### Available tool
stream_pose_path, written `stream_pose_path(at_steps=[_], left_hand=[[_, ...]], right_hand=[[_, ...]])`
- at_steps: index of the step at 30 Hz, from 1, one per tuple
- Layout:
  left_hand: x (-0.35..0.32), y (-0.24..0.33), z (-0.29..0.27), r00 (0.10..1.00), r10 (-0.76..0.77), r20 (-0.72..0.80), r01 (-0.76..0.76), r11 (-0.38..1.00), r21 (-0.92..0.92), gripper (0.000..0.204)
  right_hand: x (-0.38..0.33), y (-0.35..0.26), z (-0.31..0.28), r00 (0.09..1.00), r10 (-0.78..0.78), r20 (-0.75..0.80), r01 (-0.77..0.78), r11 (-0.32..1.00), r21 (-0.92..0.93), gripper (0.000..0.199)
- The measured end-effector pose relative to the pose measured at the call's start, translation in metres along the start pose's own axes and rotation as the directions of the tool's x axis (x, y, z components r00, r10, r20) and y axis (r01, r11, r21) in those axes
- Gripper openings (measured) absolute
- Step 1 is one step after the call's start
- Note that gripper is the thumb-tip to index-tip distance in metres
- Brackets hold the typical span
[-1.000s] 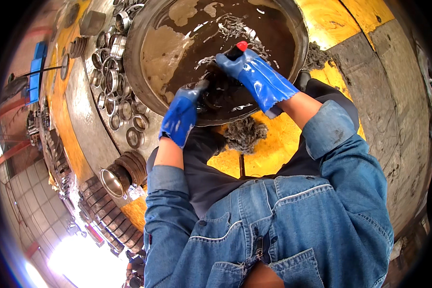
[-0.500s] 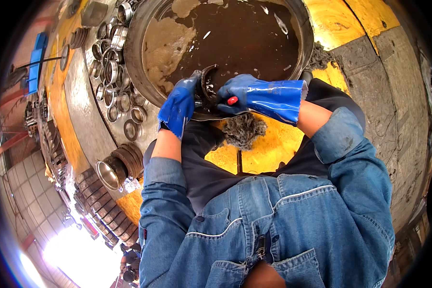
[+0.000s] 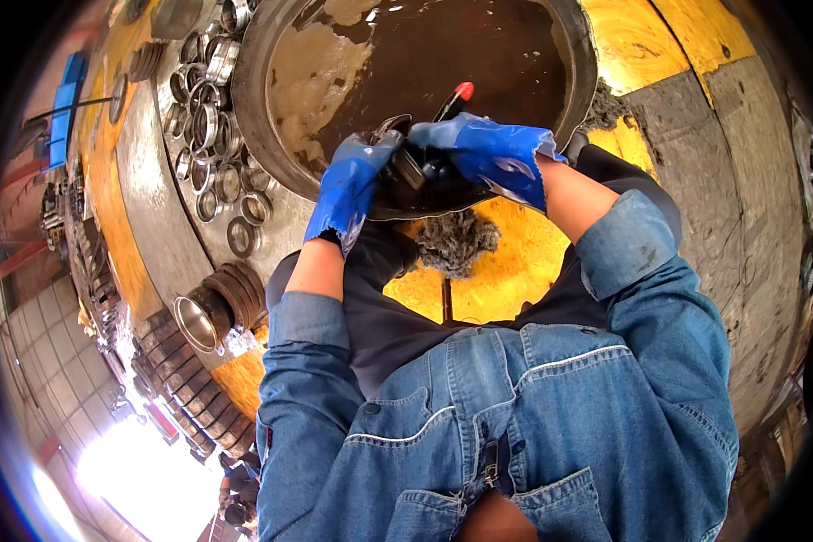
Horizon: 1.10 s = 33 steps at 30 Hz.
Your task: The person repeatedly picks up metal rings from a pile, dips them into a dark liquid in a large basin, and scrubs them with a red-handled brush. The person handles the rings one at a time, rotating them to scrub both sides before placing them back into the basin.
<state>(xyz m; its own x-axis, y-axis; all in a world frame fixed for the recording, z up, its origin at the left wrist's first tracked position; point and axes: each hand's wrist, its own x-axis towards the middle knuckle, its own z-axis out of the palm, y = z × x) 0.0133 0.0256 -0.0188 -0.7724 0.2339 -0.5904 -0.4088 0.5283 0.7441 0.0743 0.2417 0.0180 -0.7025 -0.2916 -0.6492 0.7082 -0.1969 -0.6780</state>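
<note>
Both my hands wear blue rubber gloves and are close together over the near side of a large round metal basin point(image 3: 251, 101) of dark, murky liquid. My left hand point(image 3: 348, 176) is closed around a dark, wet metal ring point(image 3: 409, 169), tilted above the liquid. In the fist of my right hand point(image 3: 492, 152) is a black-handled tool point(image 3: 462, 94) with a red end that points up and away from me. The tool's working end is hidden by the glove and the ring, so its kind does not show.
Many loose metal rings point(image 3: 205, 126) lie left of the basin on a metal surface. Stacked rings point(image 3: 235, 298) stand nearer, by my left knee. A clump of grey fibre point(image 3: 457, 244) sits between my knees under the basin's rim. Worn boards point(image 3: 696, 163) are at the right.
My right hand has turned, so the tool's red end now points away over the liquid. The ring has turned in my left hand, and both hands are closer together.
</note>
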Motion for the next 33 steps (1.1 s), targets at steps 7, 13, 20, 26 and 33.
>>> stream_pose_path(at_steps=[7,13,20,26,33], left_hand=[[-0.005,0.044,0.02,0.986,-0.063,-0.154,0.162,0.573,0.803,0.048],[-0.001,0.041,-0.003,0.994,-0.038,-0.098,0.099,0.657,0.747,0.045],[-0.03,0.064,-0.011,0.995,0.063,-0.078,0.007,0.734,0.679,0.05],[-0.031,0.058,-0.005,0.975,0.221,-0.029,-0.139,0.706,0.695,0.049],[-0.032,0.031,-0.018,0.949,0.3,-0.093,-0.171,0.743,0.647,0.046]], right_hand=[[0.052,0.011,0.022,0.989,-0.052,-0.137,-0.125,0.188,-0.974,0.042],[0.034,-0.002,0.018,0.905,-0.393,0.16,0.097,-0.175,-0.98,0.029],[0.019,-0.003,0.019,0.84,-0.519,-0.159,-0.084,0.165,-0.983,0.042],[0.018,0.017,-0.009,0.932,-0.291,-0.216,0.182,0.892,-0.414,0.044],[-0.017,-0.009,0.042,0.969,0.038,-0.242,-0.068,0.991,-0.115,0.035]])
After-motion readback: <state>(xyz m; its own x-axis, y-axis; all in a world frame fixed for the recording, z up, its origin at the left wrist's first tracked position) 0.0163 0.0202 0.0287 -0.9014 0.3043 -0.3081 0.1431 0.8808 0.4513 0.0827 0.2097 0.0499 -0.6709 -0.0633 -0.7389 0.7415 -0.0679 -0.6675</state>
